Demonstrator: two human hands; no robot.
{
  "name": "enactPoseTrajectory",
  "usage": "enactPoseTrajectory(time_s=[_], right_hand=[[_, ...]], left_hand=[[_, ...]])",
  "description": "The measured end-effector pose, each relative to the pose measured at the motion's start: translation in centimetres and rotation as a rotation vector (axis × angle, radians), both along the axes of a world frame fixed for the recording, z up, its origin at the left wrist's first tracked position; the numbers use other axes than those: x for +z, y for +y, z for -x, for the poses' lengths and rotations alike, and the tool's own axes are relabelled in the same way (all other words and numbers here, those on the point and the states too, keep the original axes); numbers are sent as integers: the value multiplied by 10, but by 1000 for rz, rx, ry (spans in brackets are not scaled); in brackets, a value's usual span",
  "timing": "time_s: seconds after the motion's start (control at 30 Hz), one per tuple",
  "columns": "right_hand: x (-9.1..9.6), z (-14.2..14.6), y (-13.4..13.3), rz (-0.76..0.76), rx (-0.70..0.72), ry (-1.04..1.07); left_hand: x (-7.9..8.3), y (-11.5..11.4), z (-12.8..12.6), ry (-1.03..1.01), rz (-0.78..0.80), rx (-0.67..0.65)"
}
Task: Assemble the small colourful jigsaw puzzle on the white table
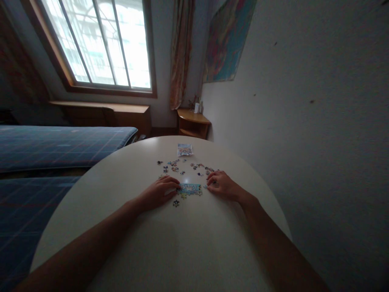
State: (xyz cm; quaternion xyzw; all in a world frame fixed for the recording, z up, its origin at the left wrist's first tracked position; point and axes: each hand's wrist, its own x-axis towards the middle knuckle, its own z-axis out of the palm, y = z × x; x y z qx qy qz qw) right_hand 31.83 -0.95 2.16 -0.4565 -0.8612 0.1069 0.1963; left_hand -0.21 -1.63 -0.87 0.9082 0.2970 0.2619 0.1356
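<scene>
Basically, the joined puzzle section (190, 188) sits just below mid-frame on the white tabletop (188, 235), between both hands. L hand (164, 188): fingers loosely bent, tips at the section's left end, prob. bracing it so it doesn't slide; can't tell if it's actually pinching. R hand (223, 185): fingers curled, tips down by a small blue piece (205, 187) just off the section's right end; grip unconfirmed, fingers block the view. Loose pcs (165, 169) are spread in an arc above the section, approx. center frame, prob. so each stays visible & in reach. Single dark piece (176, 203) lies apart, below the section's left end. Picture packet (185, 149) is farther up, near the tabletop's far edge, likely parked there as ref., out of the work area.
</scene>
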Motion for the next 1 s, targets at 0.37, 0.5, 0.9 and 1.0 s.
enactPoseTrajectory(time_s=[0.37,0.5,0.9,1.0], right_hand=[[8,6,-5,-58,-38,-69],[10,18,-9,-89,-23,-44],[0,63,-14,-80,-28,22],[-2,66,-13,-84,-44,43]], left_hand=[[0,0,0,-8,6,-9],[0,0,0,-15,6,1],[0,0,-1,-2,-11,3],[0,0,-1,-5,-8,8]])
